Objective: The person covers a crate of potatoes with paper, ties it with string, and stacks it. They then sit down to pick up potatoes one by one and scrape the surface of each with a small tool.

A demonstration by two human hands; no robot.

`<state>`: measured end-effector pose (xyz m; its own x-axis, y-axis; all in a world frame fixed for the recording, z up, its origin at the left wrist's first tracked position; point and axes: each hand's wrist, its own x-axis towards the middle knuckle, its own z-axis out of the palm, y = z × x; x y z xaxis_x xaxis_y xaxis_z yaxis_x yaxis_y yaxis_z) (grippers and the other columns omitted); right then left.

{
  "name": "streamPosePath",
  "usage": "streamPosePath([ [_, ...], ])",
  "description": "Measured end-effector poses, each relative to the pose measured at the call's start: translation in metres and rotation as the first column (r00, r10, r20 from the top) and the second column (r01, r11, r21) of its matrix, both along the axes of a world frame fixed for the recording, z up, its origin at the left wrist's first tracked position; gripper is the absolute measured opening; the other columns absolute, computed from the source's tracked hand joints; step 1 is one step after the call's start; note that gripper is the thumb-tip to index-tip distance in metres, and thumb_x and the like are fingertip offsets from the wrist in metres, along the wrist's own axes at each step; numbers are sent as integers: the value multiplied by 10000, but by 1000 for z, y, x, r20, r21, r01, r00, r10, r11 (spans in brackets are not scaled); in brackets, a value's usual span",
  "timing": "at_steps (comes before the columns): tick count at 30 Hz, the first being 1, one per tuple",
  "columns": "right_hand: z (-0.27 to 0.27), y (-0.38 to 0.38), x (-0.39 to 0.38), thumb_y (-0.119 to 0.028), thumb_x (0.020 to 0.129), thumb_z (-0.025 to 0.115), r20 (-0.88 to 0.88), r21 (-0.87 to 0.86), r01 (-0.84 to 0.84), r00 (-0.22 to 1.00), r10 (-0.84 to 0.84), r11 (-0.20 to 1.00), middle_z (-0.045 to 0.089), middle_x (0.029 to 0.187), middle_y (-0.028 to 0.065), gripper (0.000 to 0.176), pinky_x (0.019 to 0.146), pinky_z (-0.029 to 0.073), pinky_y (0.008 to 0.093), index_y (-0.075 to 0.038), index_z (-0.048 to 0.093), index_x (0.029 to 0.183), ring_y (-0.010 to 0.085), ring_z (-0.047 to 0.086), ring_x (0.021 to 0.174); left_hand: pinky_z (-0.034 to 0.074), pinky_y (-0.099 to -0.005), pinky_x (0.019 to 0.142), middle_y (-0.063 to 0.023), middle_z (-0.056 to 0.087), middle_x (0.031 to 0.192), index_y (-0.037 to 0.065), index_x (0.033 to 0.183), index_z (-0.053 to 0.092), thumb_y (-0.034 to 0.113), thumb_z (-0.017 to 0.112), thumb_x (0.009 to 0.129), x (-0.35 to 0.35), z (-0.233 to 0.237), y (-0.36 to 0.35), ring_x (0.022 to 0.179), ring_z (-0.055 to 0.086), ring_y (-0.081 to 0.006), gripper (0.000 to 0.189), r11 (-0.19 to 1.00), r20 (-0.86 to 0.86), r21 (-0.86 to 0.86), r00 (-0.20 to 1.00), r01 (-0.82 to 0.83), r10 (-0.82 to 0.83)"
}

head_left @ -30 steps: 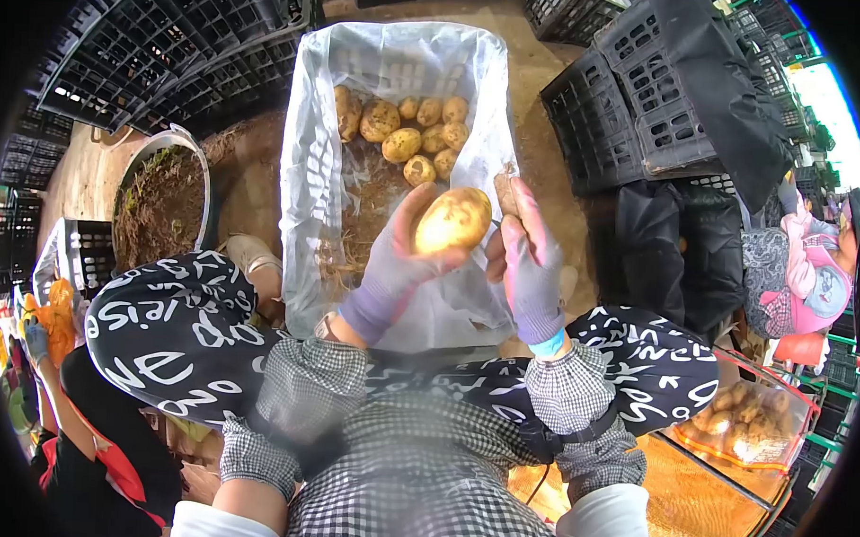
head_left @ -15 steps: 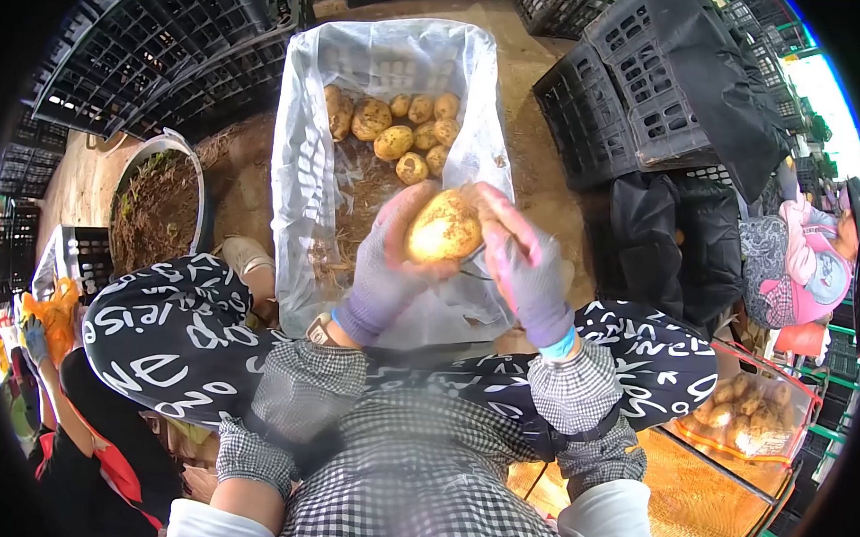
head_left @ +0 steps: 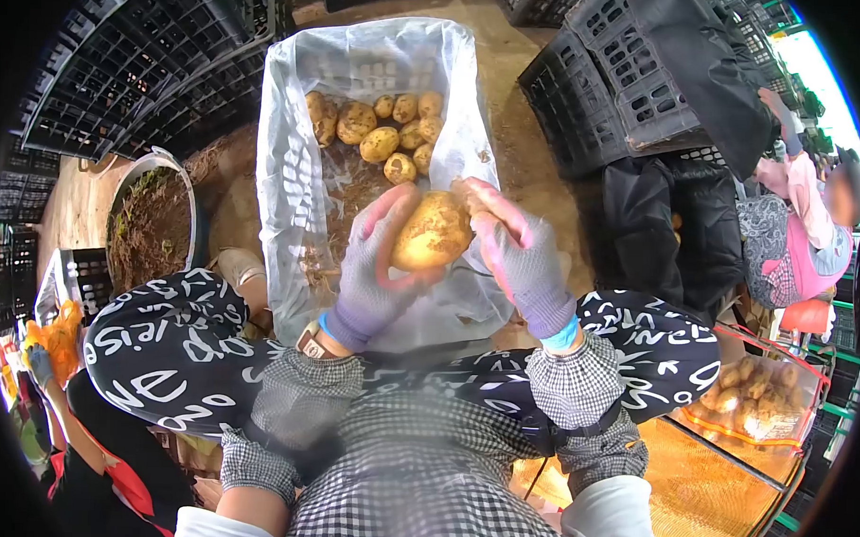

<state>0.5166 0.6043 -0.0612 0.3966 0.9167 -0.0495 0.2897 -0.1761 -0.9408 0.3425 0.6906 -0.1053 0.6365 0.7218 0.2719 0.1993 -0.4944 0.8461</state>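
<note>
- The potato is oval and tan, its skin dull with dried soil. It is held up near the middle of the view, over the near end of the liner.
- The left hand wears a grey knit glove and cups the potato from 8 o'clock. Its fingers curl round the side and underside, gripping it.
- The right hand, gloved alike with pinkish tips, presses in from 3 o'clock. Its fingers bend over the top edge, also gripping.
- The liner is thin clear plastic, crinkled, draped over a rectangular box shape.
- A heap of rounder potatoes lies at the liner's far end, at 11 o'clock, well apart from the hands. Between the two, the liner floor is open, strewn with dry roots and dirt.
- A round metal basin of dark soil stands at 9 o'clock, just beside the liner.
- Black lattice crates are stacked at 10 and 1 o'clock, hemming in both sides.
- A red-framed box of potatoes at 4 o'clock is cut off by the view's edge.
- The potato's underside and both palms are hidden.
</note>
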Motion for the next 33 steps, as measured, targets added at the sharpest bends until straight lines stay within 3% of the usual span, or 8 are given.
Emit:
streamPosePath([
  [2, 12, -5, -7, -60, 956, 533, 43, -57, -83, 995, 85, 995, 652, 1230, 119, 357, 918, 456, 237, 44, 564, 1297, 108, 574, 1105, 390, -412, 1071, -208, 463, 1399, -7, 1381, 468, 289, 840, 674, -1, -1, 1, 1295, 464, -341, 852, 999, -7, 37, 1000, 0, 0],
  [6, -4, -5, 2, -46, 956, 522, 18, -73, -16, 1000, 17, 997, 655, 1224, 108, 362, 904, 466, 237, 18, 563, 1310, 105, 586, 1078, 408, -406, 1057, -176, 472, 1390, 29, 1380, 485, 126, 828, 637, -2, 2, -2, 1268, 482, -335, 825, 999, 21, 23, 999, -32, 31],
  [11, -14, -11, -5, -63, 923, 561, -11, 78, 40, 999, -40, 996, 547, 755, 31, 388, 590, 410, 220, -83, 599, 1308, 41, 459, 641, 399, -393, 1062, -187, 462, 1401, -13, 1379, 470, 152, 831, 682, 2, -3, -2, 1289, 472, -303, 802, 984, 236, -176, 971, 5, 37],
  [13, -17, -12, -7, -64, 916, 565, -58, 124, 56, 997, -50, 991, 518, 642, -29, 398, 529, 388, 214, -92, 605, 1312, 28, 427, 556, 385, -387, 1073, -175, 443, 1417, -54, 1404, 414, 316, 828, 722, 0, -2, 0, 1300, 450, -271, 879, 969, 201, -246, 979, 11, 40],
  [21, 4, -16, -4, -54, 912, 554, -200, -34, 45, 979, -51, 998, 515, 659, -55, 401, 556, 413, 215, -83, 607, 1309, 19, 448, 587, 372, -382, 1083, -160, 418, 1434, -67, 1431, 362, 418, 831, 733, -1, -5, 1, 1299, 444, -256, 971, 932, 262, -356, 965, 66, 32],
  [23, 2, -16, -3, -58, 911, 558, -49, 22, 12, 999, -11, 1000, 520, 655, -53, 402, 557, 413, 216, -80, 605, 1310, 17, 456, 597, 372, -381, 1081, -161, 425, 1428, -64, 1427, 374, 407, 833, 735, 0, -8, -1, 1297, 446, -255, 955, 913, 284, -402, 957, 70, 52],
  [29, -1, -17, 7, -50, 919, 552, 56, 90, -49, 997, 44, 995, 605, 733, -42, 402, 580, 438, 215, -77, 597, 1317, 20, 512, 632, 382, -377, 1067, -168, 447, 1407, -54, 1406, 419, 324, 837, 728, -2, -5, 3, 1285, 459, -253, 882, 972, 133, -232, 991, 42, -12],
  [33, 10, -26, 23, -98, 936, 551, -415, 63, -105, 902, 122, 992, 676, 897, 15, 432, 632, 484, 219, -31, 531, 1363, 66, 608, 717, 390, -375, 1055, -182, 462, 1389, -58, 1397, 429, 331, 835, 730, 0, -10, 3, 1273, 472, -259, 872, 960, 184, -277, 983, 25, 27],
])
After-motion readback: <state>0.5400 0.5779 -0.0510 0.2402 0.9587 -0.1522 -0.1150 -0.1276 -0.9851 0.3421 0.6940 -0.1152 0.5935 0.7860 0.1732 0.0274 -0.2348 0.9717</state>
